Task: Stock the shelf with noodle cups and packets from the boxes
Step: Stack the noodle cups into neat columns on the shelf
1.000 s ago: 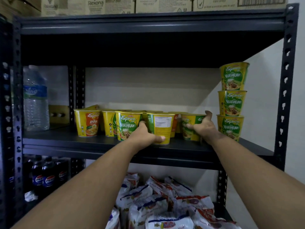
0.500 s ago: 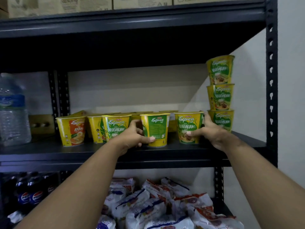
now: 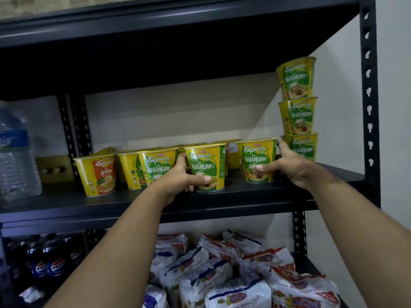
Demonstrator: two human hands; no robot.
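Hiding rear cups (image 3: 233, 152), front cups (image 3: 205, 167), water bottle (image 3: 15, 156) cropped left

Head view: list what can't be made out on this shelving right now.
- Back-row cups: flavours and count hidden by the front-row cups.
- Cartons on the top shelf: cut off by the upper edge, print blurred.
- Water bottle: cut by the left edge, label unreadable.
- Noodle packets: lettering blurred, pile cut by the bottom edge.
- Left hand and right hand: their fingers behind each vegetarian cup hidden.
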